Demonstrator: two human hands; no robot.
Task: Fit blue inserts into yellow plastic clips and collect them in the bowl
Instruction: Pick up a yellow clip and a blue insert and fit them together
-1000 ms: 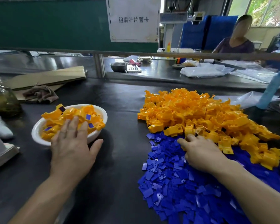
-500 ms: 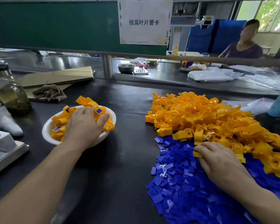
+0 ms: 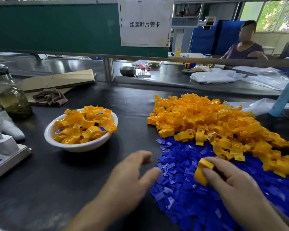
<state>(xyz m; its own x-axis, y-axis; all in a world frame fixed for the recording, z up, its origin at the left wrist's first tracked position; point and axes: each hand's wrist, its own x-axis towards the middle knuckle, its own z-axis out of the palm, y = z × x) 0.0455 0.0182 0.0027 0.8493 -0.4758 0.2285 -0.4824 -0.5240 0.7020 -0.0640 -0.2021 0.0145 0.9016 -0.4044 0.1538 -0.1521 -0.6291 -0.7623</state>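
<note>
A white bowl [image 3: 83, 148] on the left holds several yellow clips with blue inserts fitted. A large pile of yellow clips [image 3: 212, 120] lies at the right, and a spread of small blue inserts [image 3: 183, 184] lies in front of it. My right hand [image 3: 230, 182] is over the blue inserts, shut on one yellow clip [image 3: 201, 171]. My left hand [image 3: 132, 174] hovers blurred at the left edge of the blue inserts, fingers apart and holding nothing.
A glass jar [image 3: 12, 97] of greenish liquid, a brown rag [image 3: 50, 96] and cardboard [image 3: 57, 80] lie at the back left. A metal device [image 3: 5, 157] sits at the left edge. A person [image 3: 245, 45] sits behind the rail. A blue bottle [image 3: 284, 97] stands far right.
My left hand left the bowl and moved right to the edge of the blue inserts. My right hand picked a yellow clip from the pile and drew back over the inserts.
</note>
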